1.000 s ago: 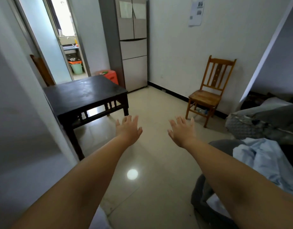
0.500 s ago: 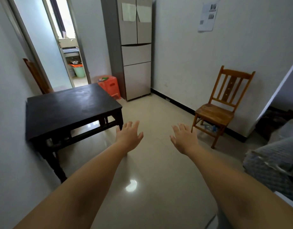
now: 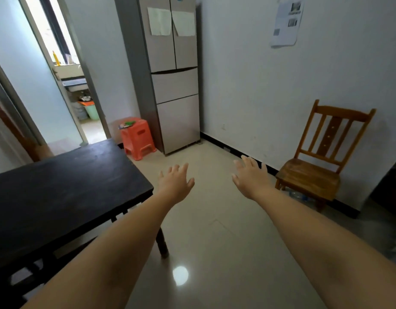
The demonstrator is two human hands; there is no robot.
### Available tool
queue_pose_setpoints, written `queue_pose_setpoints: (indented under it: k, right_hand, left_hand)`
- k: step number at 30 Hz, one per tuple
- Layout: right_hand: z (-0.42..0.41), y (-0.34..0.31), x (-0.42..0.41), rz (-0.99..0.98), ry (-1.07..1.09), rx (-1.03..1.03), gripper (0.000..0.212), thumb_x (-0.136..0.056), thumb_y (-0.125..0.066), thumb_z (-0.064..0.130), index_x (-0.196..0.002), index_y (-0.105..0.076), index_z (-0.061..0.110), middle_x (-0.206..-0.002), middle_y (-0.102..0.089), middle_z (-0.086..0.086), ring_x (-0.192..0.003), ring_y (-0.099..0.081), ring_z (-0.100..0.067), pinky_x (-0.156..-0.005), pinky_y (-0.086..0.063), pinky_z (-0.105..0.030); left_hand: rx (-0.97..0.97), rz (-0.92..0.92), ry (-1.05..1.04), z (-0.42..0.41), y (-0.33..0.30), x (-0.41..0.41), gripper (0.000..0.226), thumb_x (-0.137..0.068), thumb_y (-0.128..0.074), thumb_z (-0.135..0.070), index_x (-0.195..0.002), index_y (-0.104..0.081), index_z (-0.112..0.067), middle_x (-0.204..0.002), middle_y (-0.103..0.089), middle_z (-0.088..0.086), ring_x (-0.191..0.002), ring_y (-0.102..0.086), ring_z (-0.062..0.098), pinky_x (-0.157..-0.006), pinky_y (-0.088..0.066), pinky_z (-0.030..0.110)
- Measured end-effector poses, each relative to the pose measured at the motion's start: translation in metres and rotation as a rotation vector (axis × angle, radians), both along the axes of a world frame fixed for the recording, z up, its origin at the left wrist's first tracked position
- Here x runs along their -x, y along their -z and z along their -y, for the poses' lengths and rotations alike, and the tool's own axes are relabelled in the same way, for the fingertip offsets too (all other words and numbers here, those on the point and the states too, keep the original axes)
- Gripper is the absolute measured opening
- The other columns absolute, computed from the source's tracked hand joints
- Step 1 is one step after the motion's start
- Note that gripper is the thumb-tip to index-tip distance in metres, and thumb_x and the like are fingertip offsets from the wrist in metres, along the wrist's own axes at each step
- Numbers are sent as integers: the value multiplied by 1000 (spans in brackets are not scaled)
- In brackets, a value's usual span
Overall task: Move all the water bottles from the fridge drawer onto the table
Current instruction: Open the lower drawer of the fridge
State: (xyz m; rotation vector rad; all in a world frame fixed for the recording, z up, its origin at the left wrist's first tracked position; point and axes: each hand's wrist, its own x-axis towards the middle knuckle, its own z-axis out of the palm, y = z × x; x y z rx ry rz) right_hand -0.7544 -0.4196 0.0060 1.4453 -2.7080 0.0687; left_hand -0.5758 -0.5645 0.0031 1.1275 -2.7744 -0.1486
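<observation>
Hands: you are holding your left hand [image 3: 175, 186] and right hand [image 3: 250, 178] out over the floor short of the fridge [image 3: 170, 74], fingers spread, gripping nothing.
Fridge: every door and drawer [image 3: 175, 85] is sitting closed; bottles are not showing, so count and position cannot be told.
Table [image 3: 58, 190]: standing left of the fridge, nearer you.
Stool [image 3: 136, 138]: sitting against the fridge's left side, papers lying on it.
Risk: I judge you are risking clipping the stool or table corner when carrying.
Risk: wet bottles may be slipping; take few per trip.
</observation>
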Motion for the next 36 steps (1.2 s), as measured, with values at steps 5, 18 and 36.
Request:
queue_pose_setpoints:
  k: [5,18,36]
  right_hand:
    - [82,16,69,-6,-16,-52,54,-100,-29,40,-148,-22,18,-158,-13,-9,-146,-11,-26,-115,-16,-55]
    - [337,-5,306,-98,-88,-39,42,-96,-36,37,-133,-37,16,-140,-39,-11,-129,-36,-29,-100,-33,-47]
    - [718,0,492,14,-163,1,53,-100,-30,40,-149,-20,21,-159,-12,-7,-146,-15,-26,-114,-19,-51]
  left_hand:
    - [-17,3,-2,78,12,73,59,-95,-38,-46,-147,-22,-22,-145,-38,8,-135,-34,27,-114,-21,51]
    - [-1,-27,-111,312,3,292,59,-94,-41,-45,-145,-26,-20,-142,-40,9,-134,-34,28,-111,-25,47]
    - [4,-14,-195,706,-10,475,56,-93,-40,-45,-142,-29,-20,-140,-42,11,-131,-38,30,-110,-27,52]
